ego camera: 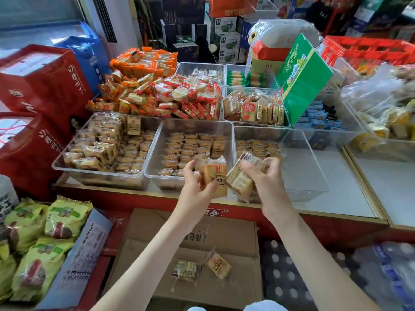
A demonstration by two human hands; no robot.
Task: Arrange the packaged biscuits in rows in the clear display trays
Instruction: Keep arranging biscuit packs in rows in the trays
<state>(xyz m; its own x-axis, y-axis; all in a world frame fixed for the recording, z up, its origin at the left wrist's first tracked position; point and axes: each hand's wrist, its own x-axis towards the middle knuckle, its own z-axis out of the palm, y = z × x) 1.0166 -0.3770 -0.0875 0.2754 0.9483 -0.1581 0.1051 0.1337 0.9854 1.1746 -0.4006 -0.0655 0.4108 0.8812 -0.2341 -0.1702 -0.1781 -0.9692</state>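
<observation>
My left hand [193, 182] grips a tan packaged biscuit [215, 180] upright above the front edge of the middle clear tray [157, 149]. My right hand [262, 176] holds a small stack of the same biscuit packs [241, 176] over the near left corner of the right clear tray [310, 167]. The middle tray holds rows of biscuit packs [193, 147]. In the right tray a short row [258, 147] lies at its far left. The left clear tray [60, 162] is heaped with the same packs. Two loose packs [219, 264] lie on a cardboard box [202, 232] below.
Trays of orange and red snack packs [161, 95] fill the back of the counter. A green box [303, 79] leans behind the right tray. Red gift boxes [45, 86] stand at left, green bags [45, 239] at lower left, bottled water [336, 277] at lower right.
</observation>
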